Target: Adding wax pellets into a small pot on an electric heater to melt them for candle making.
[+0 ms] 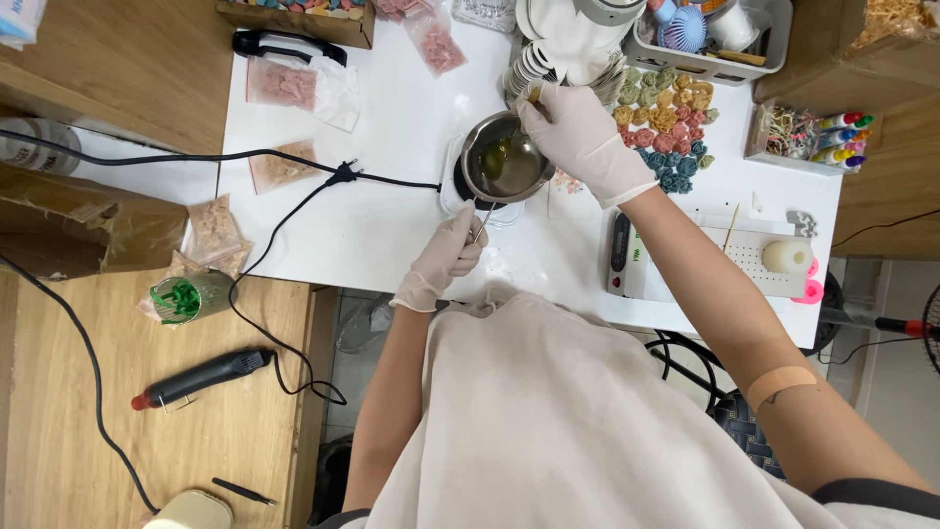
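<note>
Gloved left hand (446,257), shiny steel pot (504,160), greenish liquid

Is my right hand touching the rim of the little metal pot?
Touching. The head view shows the gloved right hand resting over the far rim of the metal pot, fingers on its edge, while the left hand grips the handle.

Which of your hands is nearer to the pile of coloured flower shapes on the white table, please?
Right. The right hand sits at the metal pot's rim, beside the flower shapes; the left hand holds the pot's handle, farther away.
</note>
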